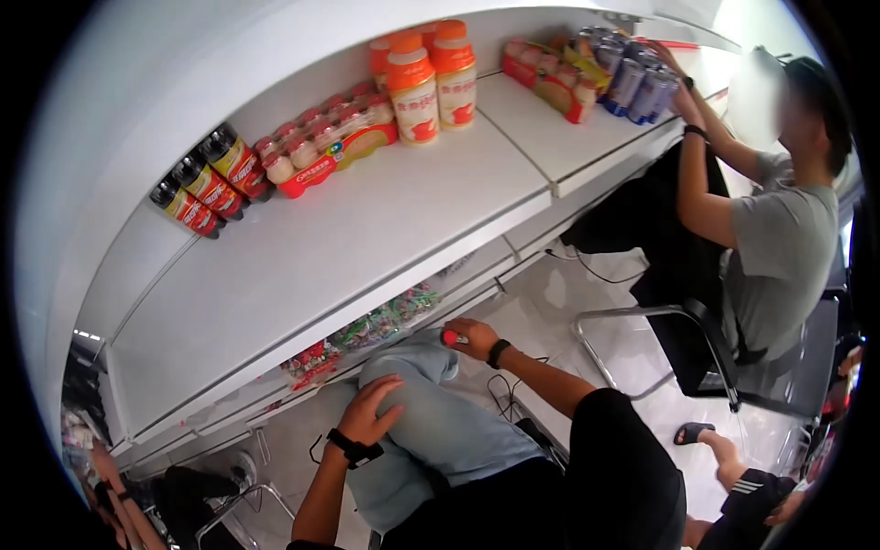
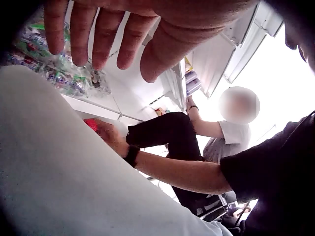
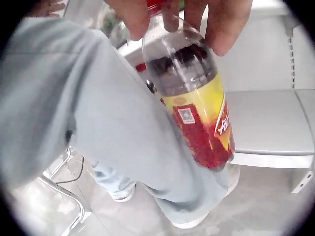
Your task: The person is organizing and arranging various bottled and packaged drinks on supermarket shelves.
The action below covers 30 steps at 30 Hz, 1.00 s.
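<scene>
My right hand (image 1: 474, 340) grips a clear plastic soda bottle (image 3: 189, 115) near its neck, beside my knee. The bottle has a red cap, a red and yellow label and dark liquid inside, and it hangs slightly tilted in the right wrist view. Part of a second red-capped bottle (image 3: 142, 69) shows behind it. My left hand (image 1: 369, 412) lies over my left thigh with its fingers extended, holding nothing. Three dark bottles (image 1: 211, 183) with red and yellow labels stand in a row at the left of the white shelf (image 1: 367, 229).
Packs of small red-capped bottles (image 1: 325, 142) and large orange-capped bottles (image 1: 417, 96) stand along the shelf's back. Bagged candy (image 1: 385, 316) fills a lower shelf. On the right, a seated person (image 1: 784, 229) reaches toward purple cans (image 1: 642, 92). A metal-framed chair (image 1: 706, 339) stands there.
</scene>
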Each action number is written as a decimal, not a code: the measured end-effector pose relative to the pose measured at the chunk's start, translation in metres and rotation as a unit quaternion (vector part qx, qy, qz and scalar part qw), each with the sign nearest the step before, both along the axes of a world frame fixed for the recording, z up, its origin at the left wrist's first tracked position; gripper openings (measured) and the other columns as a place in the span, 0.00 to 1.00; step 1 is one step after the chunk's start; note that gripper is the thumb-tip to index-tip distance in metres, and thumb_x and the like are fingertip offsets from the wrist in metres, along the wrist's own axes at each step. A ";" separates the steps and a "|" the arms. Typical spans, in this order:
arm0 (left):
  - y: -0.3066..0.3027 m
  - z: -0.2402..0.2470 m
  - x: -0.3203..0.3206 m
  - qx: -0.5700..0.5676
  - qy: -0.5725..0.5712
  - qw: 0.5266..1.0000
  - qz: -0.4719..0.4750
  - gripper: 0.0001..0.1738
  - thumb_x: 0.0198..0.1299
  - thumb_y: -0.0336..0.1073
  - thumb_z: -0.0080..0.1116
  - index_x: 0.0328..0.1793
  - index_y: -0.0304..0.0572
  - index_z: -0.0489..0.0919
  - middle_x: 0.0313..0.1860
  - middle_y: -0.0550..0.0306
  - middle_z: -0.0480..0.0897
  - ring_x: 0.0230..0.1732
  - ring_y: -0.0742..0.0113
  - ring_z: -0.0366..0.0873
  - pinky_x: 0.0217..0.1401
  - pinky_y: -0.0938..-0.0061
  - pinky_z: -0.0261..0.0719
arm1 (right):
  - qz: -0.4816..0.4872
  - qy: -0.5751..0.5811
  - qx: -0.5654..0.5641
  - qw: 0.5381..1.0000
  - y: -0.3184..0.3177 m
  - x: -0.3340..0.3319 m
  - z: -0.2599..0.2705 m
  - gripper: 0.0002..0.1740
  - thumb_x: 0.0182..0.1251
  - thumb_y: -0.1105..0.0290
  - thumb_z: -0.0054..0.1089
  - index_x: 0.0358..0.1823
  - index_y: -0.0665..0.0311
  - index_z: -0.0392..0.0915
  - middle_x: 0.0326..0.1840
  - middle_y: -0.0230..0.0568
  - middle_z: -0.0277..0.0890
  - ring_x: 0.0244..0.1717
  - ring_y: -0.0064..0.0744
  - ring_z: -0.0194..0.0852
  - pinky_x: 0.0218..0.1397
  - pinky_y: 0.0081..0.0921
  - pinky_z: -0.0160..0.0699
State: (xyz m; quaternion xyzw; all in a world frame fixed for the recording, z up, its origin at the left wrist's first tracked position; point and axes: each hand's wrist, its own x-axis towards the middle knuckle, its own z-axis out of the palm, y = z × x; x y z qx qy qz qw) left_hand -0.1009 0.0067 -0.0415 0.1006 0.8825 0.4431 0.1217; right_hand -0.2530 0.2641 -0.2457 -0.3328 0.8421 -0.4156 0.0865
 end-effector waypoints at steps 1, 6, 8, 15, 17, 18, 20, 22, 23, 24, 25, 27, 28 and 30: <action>-0.001 0.000 0.001 0.005 0.014 1.000 -0.006 0.23 0.58 0.37 0.59 0.60 0.42 0.73 0.62 0.47 0.72 0.64 0.50 0.69 0.65 0.64 0.66 | 0.000 0.002 0.005 1.000 0.014 0.006 0.027 0.21 0.56 0.58 0.64 0.49 0.58 0.76 0.46 0.45 0.77 0.47 0.46 0.75 0.50 0.36 0.75; 0.007 0.013 0.001 0.028 0.031 0.998 -0.055 0.29 0.57 0.38 0.61 0.65 0.42 0.68 0.63 0.47 0.71 0.65 0.53 0.68 0.66 0.66 0.66 | -0.001 -0.015 0.016 1.000 0.058 0.038 0.152 0.20 0.53 0.58 0.68 0.44 0.62 0.78 0.40 0.41 0.78 0.38 0.42 0.77 0.41 0.30 0.77; 0.014 0.019 0.002 0.036 0.050 0.996 -0.067 0.33 0.56 0.39 0.62 0.67 0.41 0.66 0.63 0.46 0.71 0.64 0.52 0.68 0.65 0.66 0.66 | 0.017 -0.021 0.030 0.999 0.060 0.046 0.218 0.20 0.51 0.60 0.71 0.43 0.62 0.79 0.41 0.40 0.80 0.36 0.39 0.78 0.40 0.27 0.77; 0.035 0.074 0.019 0.077 0.166 0.982 -0.045 0.43 0.51 0.49 0.65 0.69 0.36 0.60 0.61 0.41 0.72 0.60 0.46 0.71 0.61 0.62 0.70 | 0.112 0.082 -0.091 0.986 -0.006 0.064 0.380 0.20 0.48 0.62 0.74 0.39 0.67 0.81 0.32 0.40 0.79 0.31 0.30 0.77 0.32 0.21 0.74; 0.031 0.105 0.028 0.085 0.184 0.979 -0.006 0.43 0.50 0.49 0.67 0.68 0.36 0.61 0.59 0.41 0.73 0.58 0.47 0.73 0.59 0.61 0.72 | 0.143 0.073 -0.124 0.979 -0.036 0.063 0.398 0.20 0.49 0.62 0.74 0.39 0.67 0.81 0.33 0.40 0.79 0.31 0.28 0.77 0.32 0.20 0.74; 0.024 0.112 0.031 0.072 0.198 0.977 0.035 0.43 0.49 0.49 0.67 0.67 0.37 0.62 0.57 0.41 0.74 0.57 0.47 0.74 0.57 0.61 0.73 | 0.154 0.069 -0.139 0.976 -0.051 0.062 0.405 0.20 0.49 0.62 0.73 0.40 0.67 0.81 0.33 0.40 0.79 0.31 0.28 0.77 0.32 0.20 0.73; 0.004 0.123 0.039 0.048 0.222 0.967 0.112 0.42 0.48 0.49 0.68 0.66 0.37 0.63 0.54 0.42 0.77 0.54 0.48 0.77 0.55 0.61 0.75 | 0.171 0.003 -0.144 0.975 -0.086 0.056 0.409 0.19 0.55 0.59 0.69 0.42 0.65 0.80 0.35 0.36 0.78 0.35 0.23 0.76 0.36 0.18 0.73; -0.027 0.123 0.041 0.044 0.227 0.960 0.160 0.41 0.47 0.49 0.69 0.64 0.38 0.65 0.49 0.43 0.80 0.49 0.49 0.80 0.51 0.63 0.77 | 0.192 -0.019 -0.149 0.970 -0.126 0.051 0.415 0.20 0.58 0.57 0.67 0.45 0.64 0.79 0.38 0.33 0.79 0.39 0.22 0.75 0.39 0.19 0.73; -0.043 0.128 0.043 0.048 0.243 0.951 0.184 0.41 0.47 0.49 0.69 0.64 0.38 0.65 0.49 0.44 0.80 0.49 0.50 0.80 0.51 0.64 0.77 | 0.194 -0.020 -0.191 0.962 -0.148 0.050 0.415 0.20 0.59 0.57 0.65 0.47 0.63 0.79 0.40 0.33 0.79 0.41 0.22 0.75 0.41 0.20 0.73; -0.060 0.133 0.044 0.051 0.258 0.943 0.206 0.40 0.47 0.49 0.69 0.64 0.38 0.65 0.48 0.44 0.80 0.48 0.50 0.80 0.51 0.64 0.77 | 0.196 -0.024 -0.233 0.952 -0.170 0.047 0.412 0.20 0.60 0.57 0.64 0.48 0.63 0.78 0.41 0.32 0.79 0.43 0.22 0.75 0.43 0.20 0.72; -0.078 0.129 0.040 0.057 0.266 0.935 0.226 0.40 0.48 0.49 0.68 0.63 0.38 0.65 0.47 0.45 0.80 0.47 0.52 0.81 0.50 0.65 0.78 | 0.221 -0.043 -0.257 0.940 -0.189 0.040 0.409 0.21 0.63 0.58 0.61 0.53 0.63 0.75 0.48 0.33 0.77 0.48 0.22 0.74 0.47 0.21 0.71; -0.111 0.150 0.040 0.035 0.230 0.939 0.254 0.37 0.51 0.48 0.67 0.63 0.39 0.65 0.45 0.48 0.81 0.42 0.57 0.82 0.46 0.67 0.79 | 0.235 -0.088 -0.296 0.921 -0.228 0.021 0.392 0.25 0.65 0.59 0.59 0.59 0.63 0.69 0.54 0.36 0.73 0.49 0.25 0.72 0.46 0.22 0.72; -0.132 0.144 0.034 0.042 0.240 0.934 0.262 0.37 0.51 0.48 0.66 0.63 0.39 0.64 0.45 0.49 0.81 0.40 0.60 0.82 0.45 0.69 0.79 | 0.234 -0.141 -0.307 0.912 -0.243 0.015 0.383 0.26 0.65 0.60 0.58 0.62 0.63 0.66 0.55 0.37 0.72 0.48 0.26 0.72 0.44 0.22 0.73; -0.166 0.144 0.021 0.048 0.262 0.924 0.275 0.38 0.52 0.48 0.66 0.63 0.38 0.63 0.47 0.49 0.80 0.41 0.61 0.81 0.45 0.69 0.80 | 0.243 -0.184 -0.280 0.910 -0.267 0.006 0.362 0.28 0.65 0.59 0.59 0.63 0.63 0.64 0.55 0.38 0.71 0.45 0.25 0.73 0.39 0.21 0.73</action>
